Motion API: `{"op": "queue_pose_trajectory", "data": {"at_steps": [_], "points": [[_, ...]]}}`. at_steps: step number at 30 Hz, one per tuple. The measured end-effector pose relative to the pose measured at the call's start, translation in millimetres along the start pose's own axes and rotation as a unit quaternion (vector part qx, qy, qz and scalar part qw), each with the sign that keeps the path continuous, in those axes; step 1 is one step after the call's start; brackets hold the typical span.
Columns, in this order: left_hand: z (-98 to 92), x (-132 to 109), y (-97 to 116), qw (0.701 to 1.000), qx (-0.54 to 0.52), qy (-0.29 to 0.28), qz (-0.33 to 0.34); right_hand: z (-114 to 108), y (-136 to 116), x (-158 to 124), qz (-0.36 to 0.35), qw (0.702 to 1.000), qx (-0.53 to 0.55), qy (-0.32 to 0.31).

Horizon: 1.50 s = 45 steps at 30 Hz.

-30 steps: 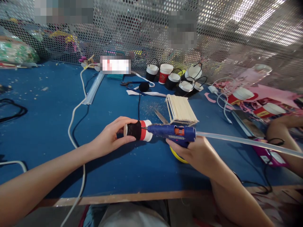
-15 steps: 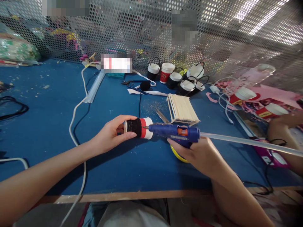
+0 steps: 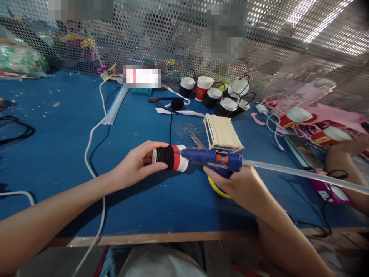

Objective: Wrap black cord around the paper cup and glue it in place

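My left hand (image 3: 135,164) is closed around a small paper cup (image 3: 170,157) lying on its side, wrapped in black with a red band and a white rim. My right hand (image 3: 239,184) grips a blue hot glue gun (image 3: 213,159), its nozzle touching the cup near the red band. A long clear glue stick (image 3: 302,175) juts out of the gun's back toward the right. Under my right hand a yellow ring (image 3: 215,187) lies on the blue table (image 3: 57,161).
A box of flat wooden sticks (image 3: 221,132) and scissors (image 3: 196,140) lie just behind the gun. Several black and red cups with wire handles (image 3: 219,96) stand at the back by the perforated metal wall. A white cable (image 3: 92,138) runs down the left. Another person's arm (image 3: 343,165) rests at right.
The cup and the glue gun have shifted slightly up and to the right together; the nozzle stays against the cup. Both hands keep their grip.
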<state>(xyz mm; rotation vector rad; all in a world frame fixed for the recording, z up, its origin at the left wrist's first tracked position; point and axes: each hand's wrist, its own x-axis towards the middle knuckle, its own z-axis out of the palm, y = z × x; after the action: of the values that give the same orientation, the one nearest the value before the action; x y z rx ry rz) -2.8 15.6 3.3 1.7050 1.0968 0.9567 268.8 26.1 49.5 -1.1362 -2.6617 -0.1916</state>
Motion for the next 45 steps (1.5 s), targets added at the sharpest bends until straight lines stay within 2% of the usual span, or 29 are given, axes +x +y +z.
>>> {"op": "queue_pose_trajectory", "data": {"at_steps": [4, 9, 12, 15, 18, 23, 25, 29, 33, 39, 45], "points": [[-0.9, 2.4, 1.6, 0.997, -0.059, 0.005, -0.051, 3.1, 1.8, -5.4, -0.024, 1.000, 0.003, -0.006], [-2.7, 4.2, 3.2, 0.994, -0.068, 0.017, -0.090, 1.9, 2.7, -5.4, -0.065, 0.998, 0.007, -0.006], [-2.6, 5.1, 4.2, 0.992, -0.069, 0.026, -0.099, -0.2, 0.7, -3.4, -0.054, 0.998, 0.020, -0.018], [-2.1, 5.2, 4.7, 0.992, -0.064, 0.032, -0.101, -0.6, -1.0, -2.9, -0.011, 1.000, 0.020, -0.006], [-1.1, 3.8, 3.1, 0.995, -0.064, 0.024, -0.079, 0.2, 1.4, -4.8, -0.019, 1.000, -0.003, 0.006], [0.1, -0.1, -4.5, 1.000, 0.014, 0.020, 0.014, 1.8, 7.5, -7.5, -0.135, 0.986, -0.088, 0.032], [-0.2, -1.1, -6.0, 0.996, 0.069, 0.022, 0.060, 3.1, 7.9, -8.1, -0.147, 0.981, -0.120, 0.040], [-1.4, -1.4, -2.8, 0.974, 0.179, 0.026, 0.140, 5.3, 6.3, -8.2, -0.105, 0.986, -0.131, 0.019], [-1.0, -1.8, 1.1, 0.953, 0.248, 0.015, 0.173, 2.3, 0.9, -2.5, -0.106, 0.988, -0.112, 0.030], [1.3, -4.3, 1.3, 0.941, 0.276, -0.015, 0.195, -2.5, -10.0, 10.3, 0.071, 0.997, 0.006, 0.037], [1.6, -4.9, 2.5, 0.938, 0.283, -0.027, 0.197, -0.9, -9.5, 11.0, 0.069, 0.997, 0.011, 0.033]]}}
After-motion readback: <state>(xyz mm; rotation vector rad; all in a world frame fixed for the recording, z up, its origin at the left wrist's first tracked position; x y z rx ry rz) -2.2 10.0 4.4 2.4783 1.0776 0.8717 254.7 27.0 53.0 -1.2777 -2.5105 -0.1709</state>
